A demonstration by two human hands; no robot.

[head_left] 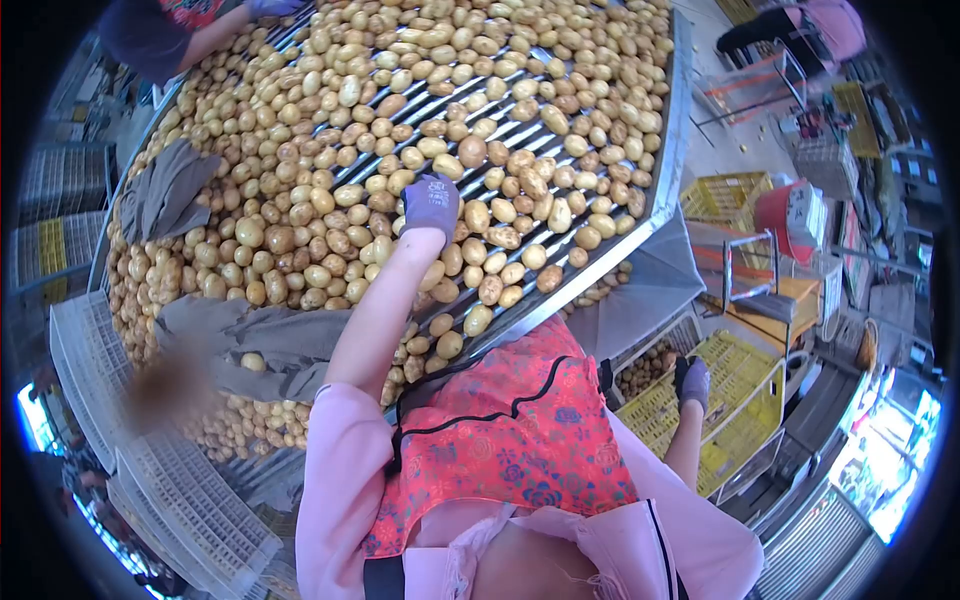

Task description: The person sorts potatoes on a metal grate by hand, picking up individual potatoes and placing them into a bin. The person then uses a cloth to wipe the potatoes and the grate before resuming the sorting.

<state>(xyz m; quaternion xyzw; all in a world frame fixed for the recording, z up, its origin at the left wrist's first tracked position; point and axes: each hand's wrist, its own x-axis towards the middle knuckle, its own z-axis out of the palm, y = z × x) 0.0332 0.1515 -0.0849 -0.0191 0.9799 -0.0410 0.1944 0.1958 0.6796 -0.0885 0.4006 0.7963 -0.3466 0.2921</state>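
The left hand (pixel 432 205), gloved, is reaching forward over the roller table (pixel 681 110), back uppermost. Its fingers are curling forward and down; whether they are gripping a potato is hidden, so the grip cannot be told.

The potatoes (pixel 280 239) are surrounding this hand on the table. One pale potato (pixel 447 166) is lying directly ahead, at the fingertips; contact cannot be confirmed. A browner potato (pixel 471 151) is lying just beyond it, to the right. Another potato (pixel 476 215) is lying just beside the hand, on its right. Bare rollers (pixel 440 107) are showing ahead, between scattered potatoes. The densest layer is lying to the left and along the far side.

The right hand (pixel 693 382), also gloved, is hanging low, off the table, over the yellow crate (pixel 745 375). Its opening and any held item cannot be told. Dark potatoes (pixel 648 370) are lying to its left, in an adjoining crate (pixel 655 339).

Two grey cloths (pixel 285 340) (pixel 172 190) are lying on the potatoes, left of the left arm. A co-worker's gloved hand (pixel 272 8) is showing at the far left edge.
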